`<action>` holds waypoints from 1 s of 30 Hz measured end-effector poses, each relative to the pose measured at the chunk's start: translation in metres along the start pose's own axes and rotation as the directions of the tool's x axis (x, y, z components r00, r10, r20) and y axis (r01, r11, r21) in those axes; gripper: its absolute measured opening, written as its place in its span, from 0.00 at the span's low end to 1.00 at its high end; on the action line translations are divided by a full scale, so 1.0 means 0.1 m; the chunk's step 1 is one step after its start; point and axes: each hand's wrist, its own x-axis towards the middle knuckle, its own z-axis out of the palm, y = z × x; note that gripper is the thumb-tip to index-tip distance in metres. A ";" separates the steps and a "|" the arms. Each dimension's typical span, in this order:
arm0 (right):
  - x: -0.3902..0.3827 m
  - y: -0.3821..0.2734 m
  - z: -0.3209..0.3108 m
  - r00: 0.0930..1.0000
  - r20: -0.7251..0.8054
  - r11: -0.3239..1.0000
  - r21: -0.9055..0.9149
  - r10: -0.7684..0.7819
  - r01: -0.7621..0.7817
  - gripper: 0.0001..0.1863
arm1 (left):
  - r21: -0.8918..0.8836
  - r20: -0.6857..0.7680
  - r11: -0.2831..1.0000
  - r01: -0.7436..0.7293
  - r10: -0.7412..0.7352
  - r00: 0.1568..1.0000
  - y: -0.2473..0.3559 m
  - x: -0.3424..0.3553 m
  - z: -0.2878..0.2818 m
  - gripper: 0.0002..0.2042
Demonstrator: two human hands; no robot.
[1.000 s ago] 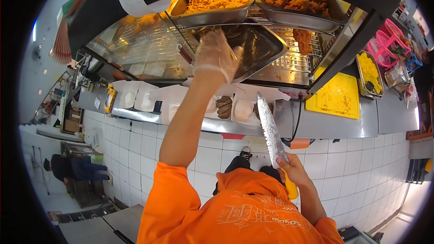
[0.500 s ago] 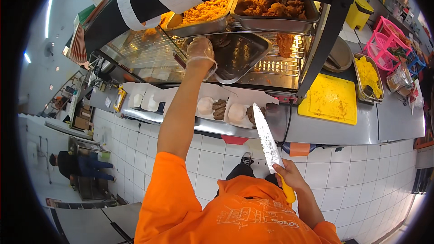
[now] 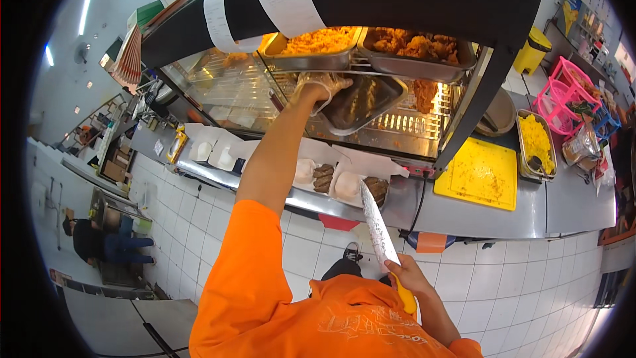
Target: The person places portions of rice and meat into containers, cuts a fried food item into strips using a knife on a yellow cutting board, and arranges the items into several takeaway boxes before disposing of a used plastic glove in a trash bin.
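Note:
My left hand (image 3: 320,87), in a clear plastic glove, reaches into the lit warming cabinet over the left end of a dark metal tray (image 3: 364,103). Its fingers are mostly hidden, so what they hold does not show. A large knife (image 3: 377,229) with a yellow handle is gripped in my right hand (image 3: 409,274). The blade points up and away from me, its tip beside a dark meat patty (image 3: 375,190). That patty lies next to a rounded portion of white rice (image 3: 347,185) in an open paper box. Another dark patty (image 3: 322,178) sits in the box to the left.
Metal trays of fried chicken (image 3: 417,50) and orange shredded food (image 3: 318,43) fill the cabinet's upper shelf. Rightward on the counter are a yellow cutting board (image 3: 477,172), a tray of yellow food (image 3: 535,142) and pink baskets (image 3: 563,99). A person (image 3: 99,238) stands far left.
My left hand has turned, its fingers now pointing right over the tray and covering patties seen there before. The knife has shifted left and down, and the whole view has shifted slightly.

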 end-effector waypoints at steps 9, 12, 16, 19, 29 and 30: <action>0.13 -0.04 -0.09 1.000 -0.029 1.000 0.010 -0.005 0.005 0.10 | -0.003 -0.078 0.996 -0.093 0.092 0.993 -0.05 -0.05 0.13 0.31; 0.10 -0.13 -0.11 0.998 -0.052 0.999 0.039 -0.023 0.025 0.10 | -0.078 -0.092 0.989 -0.127 0.120 0.989 0.05 -0.25 0.12 0.40; 0.11 -0.18 -0.16 0.997 -0.028 0.997 -0.013 -0.077 0.076 0.10 | -0.043 -0.195 0.988 -0.149 0.138 0.971 -0.07 -0.24 0.31 0.49; 0.13 -0.14 -0.16 0.999 -0.025 0.999 0.013 -0.040 0.040 0.10 | -0.077 -0.234 0.991 -0.107 0.086 0.968 -0.06 -0.21 0.35 0.48; -0.23 -0.93 0.12 0.991 0.108 0.953 0.300 -0.082 0.046 0.10 | -0.177 -0.308 0.983 -0.052 -0.005 0.951 -0.04 -0.16 0.21 0.35; -0.22 -0.99 0.13 0.989 0.116 0.946 0.322 -0.087 0.046 0.11 | -0.122 -0.238 0.990 0.072 -0.100 0.966 0.07 -0.19 0.14 0.36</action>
